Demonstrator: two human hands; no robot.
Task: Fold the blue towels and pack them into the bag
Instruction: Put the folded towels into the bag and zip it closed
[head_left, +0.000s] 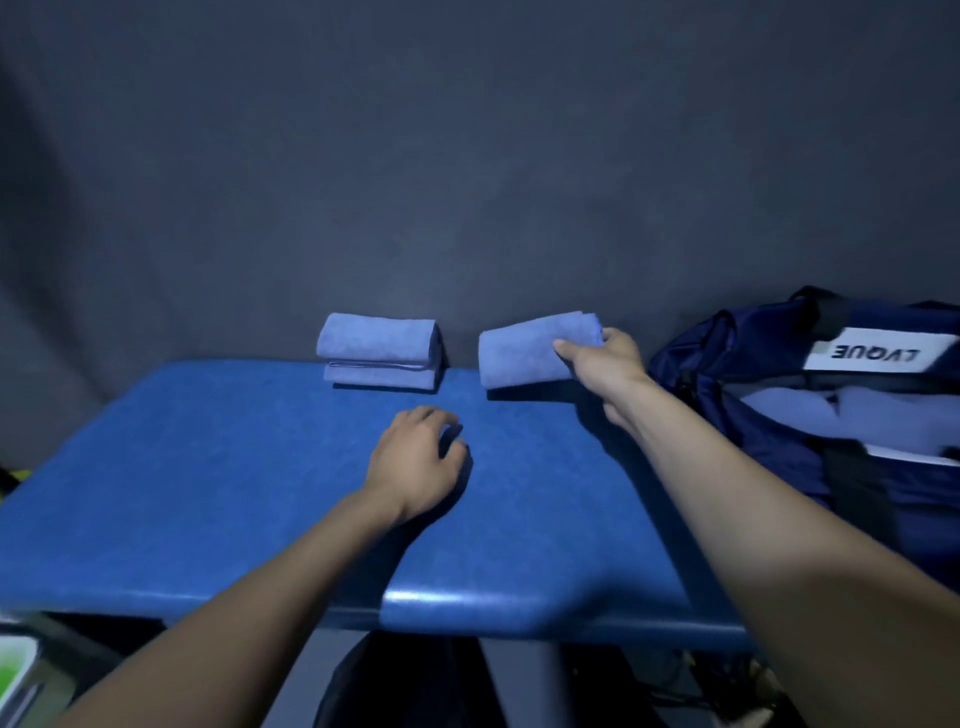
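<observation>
The right hand (605, 358) reaches to the far edge of the blue counter (234, 493) and grips a folded blue towel (524, 351) at its right end. The thumb lies across the towel's front face while the other fingers (609, 332) curl round behind its far right edge, so the bulk of the towel sticks out to the left of the hand. The towel tilts slightly, its right end higher, and a dark shadow lies under its lower edge; whether that edge touches the counter cannot be told.

To its left, apart from it, a stack of folded blue towels (382, 351) sits at the back of the counter against the dark grey wall (467, 156). No hand touches it.

The left hand (415, 460) rests palm down on the counter nearer the person, in front of the gap between the stack and the held towel. Its fingers are loosely curled and hold nothing.

A dark blue bag (779, 410) stands on the right end of the counter, just beside the right forearm. It bears a white label with lettering, and pale blue cloth shows in its opening.
</observation>
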